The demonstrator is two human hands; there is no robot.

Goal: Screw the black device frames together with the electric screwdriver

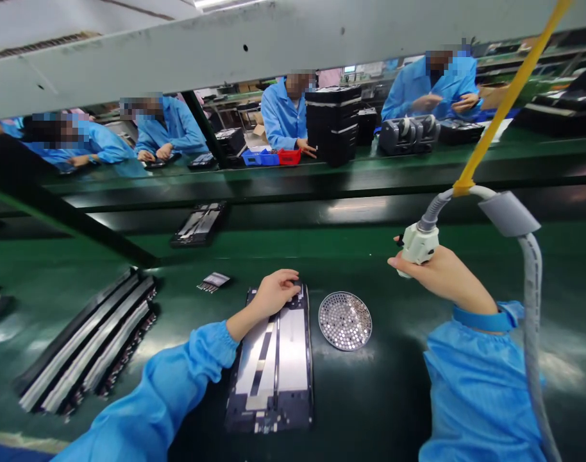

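Observation:
An opened tablet [293, 350] lies on the green bench, its silver battery plates and dark circuit boards facing up. At its far edge my left hand [275, 292] has its fingers closed together, touching the top right corner; whatever is between them is hidden. Farther right, my right hand [437, 273] is raised and wrapped round a pale cable-fed tool [419, 244], whose lower end I cannot see. It hangs from a yellow strap [509, 102] and a thick grey cable [531, 301]. A round dish of small screws [345, 321] sits just right of the tablet.
Long strips of parts [88, 346] lie in rows at left. Small flat pieces [213, 281] rest behind the tablet. Another opened tablet [199, 223] lies farther back. A slanted dark post [72, 199] crosses the left side. Co-workers in blue [281, 115] sit opposite, beside stacked black trays [332, 125].

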